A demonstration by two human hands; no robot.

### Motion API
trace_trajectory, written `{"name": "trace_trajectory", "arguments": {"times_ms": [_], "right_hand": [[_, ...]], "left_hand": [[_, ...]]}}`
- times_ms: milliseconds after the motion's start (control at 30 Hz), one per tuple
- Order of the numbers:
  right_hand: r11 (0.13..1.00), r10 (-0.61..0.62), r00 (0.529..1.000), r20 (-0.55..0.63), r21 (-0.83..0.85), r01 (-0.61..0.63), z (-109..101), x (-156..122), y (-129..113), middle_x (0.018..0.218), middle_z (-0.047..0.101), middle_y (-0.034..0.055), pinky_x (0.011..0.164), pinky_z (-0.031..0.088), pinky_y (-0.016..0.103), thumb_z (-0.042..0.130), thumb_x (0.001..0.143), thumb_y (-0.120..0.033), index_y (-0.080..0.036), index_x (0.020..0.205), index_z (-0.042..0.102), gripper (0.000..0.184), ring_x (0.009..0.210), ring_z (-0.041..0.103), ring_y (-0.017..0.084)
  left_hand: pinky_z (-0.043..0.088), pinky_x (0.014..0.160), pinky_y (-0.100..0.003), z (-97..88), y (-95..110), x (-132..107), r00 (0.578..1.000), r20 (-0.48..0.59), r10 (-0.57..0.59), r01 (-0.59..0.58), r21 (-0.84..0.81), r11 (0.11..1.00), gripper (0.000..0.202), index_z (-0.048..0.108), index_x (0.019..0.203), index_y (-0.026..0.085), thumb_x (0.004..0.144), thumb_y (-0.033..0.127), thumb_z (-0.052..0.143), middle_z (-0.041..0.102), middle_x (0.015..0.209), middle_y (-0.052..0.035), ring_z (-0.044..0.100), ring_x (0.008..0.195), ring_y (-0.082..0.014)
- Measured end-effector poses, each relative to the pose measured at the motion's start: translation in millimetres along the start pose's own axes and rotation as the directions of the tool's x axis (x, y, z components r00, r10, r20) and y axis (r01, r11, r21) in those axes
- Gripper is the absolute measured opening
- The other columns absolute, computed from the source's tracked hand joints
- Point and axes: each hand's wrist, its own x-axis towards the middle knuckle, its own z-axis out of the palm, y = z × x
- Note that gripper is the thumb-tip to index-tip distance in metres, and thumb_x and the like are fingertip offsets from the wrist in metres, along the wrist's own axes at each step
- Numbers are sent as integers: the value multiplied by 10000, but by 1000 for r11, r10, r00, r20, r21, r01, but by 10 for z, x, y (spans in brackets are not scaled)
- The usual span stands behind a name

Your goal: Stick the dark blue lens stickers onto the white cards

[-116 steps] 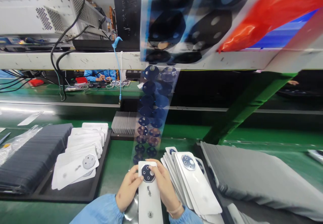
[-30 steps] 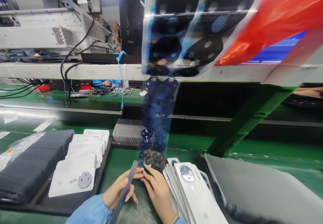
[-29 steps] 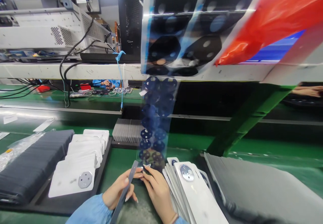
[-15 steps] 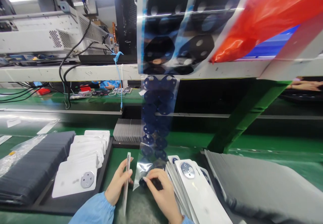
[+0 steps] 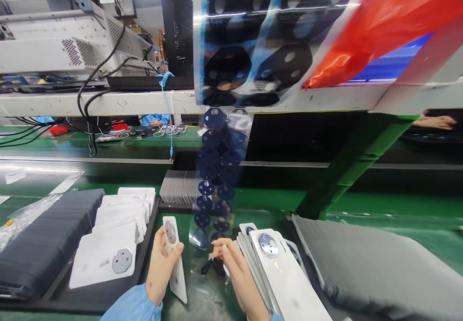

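My left hand (image 5: pixel 161 263) is closed around a white phone back cover (image 5: pixel 177 282), tilted so that its round camera area (image 5: pixel 170 232) faces partly towards me. Beside it, my right hand (image 5: pixel 235 268) has its fingers pinched on a small dark sticker (image 5: pixel 217 266), partly hidden and blurred. Just above those fingertips hangs the lower end of a clear film strip (image 5: pixel 206 205) bearing rows of dark blue round stickers. To the right of my right hand leans a stack of white back covers (image 5: pixel 285 273) with shiny dark camera areas.
White covers (image 5: pixel 104 258) overlap in a black tray (image 5: pixel 97 294) at left, alongside a dark grey padded row (image 5: pixel 54 236). Thin grey plates (image 5: pixel 179 186) stand behind. A grey cloth-like stack (image 5: pixel 376 268) lies at right. A white shelf beam (image 5: pixel 144 103) crosses overhead, near a red bag (image 5: pixel 390 27).
My left hand has turned the cover from edge-on to show its camera side. My right hand has come away from the film's lower end, and the strip has swung up and left.
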Motion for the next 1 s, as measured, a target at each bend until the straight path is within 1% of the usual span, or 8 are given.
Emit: {"name": "trace_trajectory", "arguments": {"times_ms": [100, 200, 333, 400, 500, 567, 767, 1000], "right_hand": [[1000, -11, 979, 202, 17, 7, -12, -28, -31, 925, 611, 50, 837, 489, 354, 672, 826, -404, -223, 1126, 589, 360, 898, 602, 217], [999, 28, 957, 287, -31, -20, 10, -36, 5, 957, 590, 39, 848, 485, 351, 785, 704, -291, -233, 1132, 620, 462, 868, 587, 196], [998, 61, 977, 202, 16, -66, -3, -1, 79, 904, 582, 26, 776, 501, 307, 795, 693, -289, -221, 933, 720, 261, 786, 574, 165], [993, 74, 993, 87, 83, -81, -43, 18, 75, 878, 598, 27, 757, 508, 299, 806, 688, -319, -220, 816, 731, 179, 793, 584, 173], [969, 142, 987, -77, 216, -122, -90, 25, 19, 858, 636, 36, 723, 528, 315, 841, 641, -367, -227, 770, 724, 223, 788, 608, 194], [943, 193, 978, -75, 288, -164, -88, 17, -21, 819, 655, 34, 709, 534, 327, 854, 619, -394, -230, 778, 727, 261, 756, 619, 197], [927, 250, 968, -10, 292, -236, -21, -12, -55, 791, 708, 37, 797, 491, 299, 871, 609, -394, -214, 730, 707, 271, 822, 631, 196], [967, 217, 968, -129, 165, -195, 21, -9, -35, 744, 671, 10, 715, 484, 274, 850, 634, -403, -204, 754, 686, 285, 741, 606, 178]], "left_hand": [[413, 1016, -405, -35, 71, -4, 1000, -8, -8, 8, -39, 999, 804, 378, 1267, 242, 635, 523, 787, 586, 1245, -119, 537, 1200, -305], [496, 890, -383, -63, 131, -27, 994, 112, -9, 15, -55, 998, 833, 409, 1285, 236, 619, 558, 790, 644, 1110, -106, 614, 1060, -302], [513, 817, -328, -26, 149, -72, 983, 185, -19, 31, -61, 998, 720, 419, 1232, 241, 668, 487, 794, 676, 1041, -76, 644, 967, -252], [512, 707, -275, 17, 147, -98, 977, 199, -75, 83, -29, 996, 601, 416, 1186, 250, 733, 448, 757, 702, 973, -43, 660, 842, -200], [445, 512, -212, 82, 130, -144, 956, 243, -163, 162, 23, 987, 502, 428, 1117, 237, 776, 487, 699, 707, 777, 5, 608, 579, -133], [426, 482, -203, 122, 97, -188, 943, 286, -167, 167, 27, 986, 484, 427, 1092, 226, 790, 517, 669, 693, 710, 16, 579, 520, -118], [476, 585, -242, 213, -9, -339, 886, 451, -102, 104, 20, 994, 445, 397, 1179, 206, 881, 487, 571, 723, 870, -51, 637, 659, -149], [446, 605, -251, 218, -21, -348, 877, 475, -73, 38, 83, 996, 442, 384, 1244, 207, 915, 465, 526, 729, 920, -69, 649, 736, -175]]}}
